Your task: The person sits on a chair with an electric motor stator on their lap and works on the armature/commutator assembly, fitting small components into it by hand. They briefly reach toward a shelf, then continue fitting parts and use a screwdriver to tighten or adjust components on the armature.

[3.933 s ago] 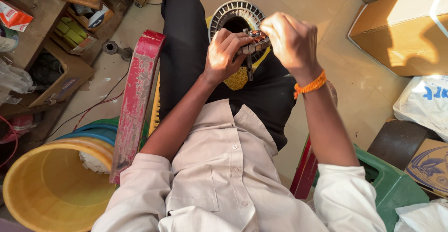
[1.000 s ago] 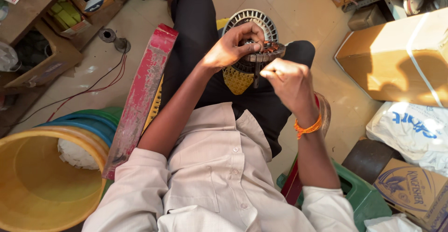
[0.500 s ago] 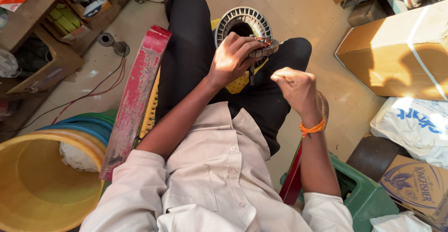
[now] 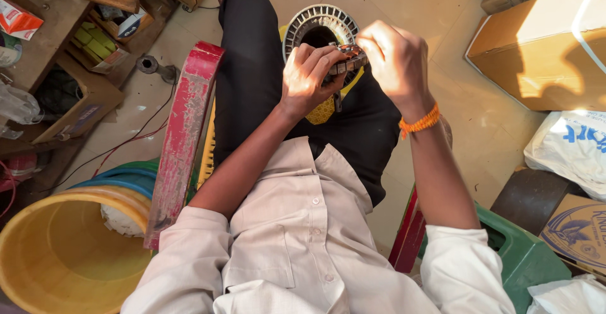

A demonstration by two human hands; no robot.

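I see a tiled floor (image 4: 404, 11) crowded with a cardboard box (image 4: 543, 49) and yellow bucket (image 4: 57, 257). My left hand (image 4: 309, 77) and right hand (image 4: 394, 58) both pinch a small copper-wound motor core (image 4: 348, 58), held over my lap above a round grey slotted ring (image 4: 319, 23).

Red plank (image 4: 183, 137) close left — cardboard box (image 4: 543, 42) right, bare floor (image 4: 442, 17) between.

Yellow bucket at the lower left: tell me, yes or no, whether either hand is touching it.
No. The yellow bucket sits apart at the lower left, while the left hand and right hand meet at the round slotted metal part.
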